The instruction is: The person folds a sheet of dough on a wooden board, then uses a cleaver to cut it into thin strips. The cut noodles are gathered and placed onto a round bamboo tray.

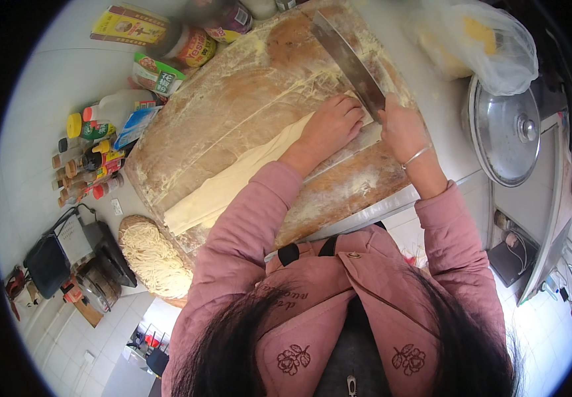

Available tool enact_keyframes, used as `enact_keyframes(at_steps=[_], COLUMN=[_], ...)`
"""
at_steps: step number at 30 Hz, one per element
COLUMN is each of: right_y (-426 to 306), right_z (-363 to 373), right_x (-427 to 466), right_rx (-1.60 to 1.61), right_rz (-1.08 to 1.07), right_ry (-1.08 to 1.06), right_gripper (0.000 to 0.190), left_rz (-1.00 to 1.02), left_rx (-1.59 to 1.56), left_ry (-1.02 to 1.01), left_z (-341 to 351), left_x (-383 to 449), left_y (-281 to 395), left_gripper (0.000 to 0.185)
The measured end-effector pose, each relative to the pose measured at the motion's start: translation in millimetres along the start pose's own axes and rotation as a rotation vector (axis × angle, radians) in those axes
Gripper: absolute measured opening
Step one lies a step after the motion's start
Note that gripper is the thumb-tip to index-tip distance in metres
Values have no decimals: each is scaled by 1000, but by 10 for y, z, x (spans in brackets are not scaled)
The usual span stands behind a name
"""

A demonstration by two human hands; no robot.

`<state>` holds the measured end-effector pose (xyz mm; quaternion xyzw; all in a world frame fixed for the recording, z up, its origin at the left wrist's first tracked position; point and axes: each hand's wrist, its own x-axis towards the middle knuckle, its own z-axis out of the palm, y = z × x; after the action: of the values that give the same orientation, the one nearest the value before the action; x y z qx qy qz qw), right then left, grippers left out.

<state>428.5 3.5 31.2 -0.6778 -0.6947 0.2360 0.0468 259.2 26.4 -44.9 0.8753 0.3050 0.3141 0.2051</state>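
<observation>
A long folded sheet of pale dough (236, 183) lies diagonally across a floured wooden board (226, 114). My left hand (333, 124) presses down on the dough near its right end, fingers curled. In my right hand (405, 124) is the handle of a cleaver (348, 59), whose broad steel blade points up and to the left, close beside my left fingertips. The blade's lower edge stands at the dough's right end; whether it touches the dough I cannot tell. Part of the dough is hidden under my left hand and forearm.
Left of the board, a round tray of cut noodles (154, 258) sits near my elbow. Sauce bottles (92, 159), jars (194, 47) and a seasoning packet (157, 74) line the board's far left side. To the right are a metal pot lid (506, 134) and a clear plastic bag (484, 44).
</observation>
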Motion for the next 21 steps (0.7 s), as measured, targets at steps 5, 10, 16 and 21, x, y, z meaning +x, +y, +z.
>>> enact_keyframes(at_steps=[5,10,16,21], right_y=[102,7,-96,-97], right_z=[-8,-89,-32,27], right_x=[-204,-248,-146,-5], right_rx=[-14,-84,-107,-38], right_rz=[-27,-19,-1,-36], right_ry=[52,-50,-111,-39], right_gripper=[19,18,16,15], left_rz=[-56,-50,-59,-58], left_rx=[23,31,23,13], left_ry=[9,21,-1,3], left_z=[-4,9,14,4], left_x=[-30,-26,-20,-38], left_y=[13,-5,-23,-16], left_gripper=[15,16,16,16])
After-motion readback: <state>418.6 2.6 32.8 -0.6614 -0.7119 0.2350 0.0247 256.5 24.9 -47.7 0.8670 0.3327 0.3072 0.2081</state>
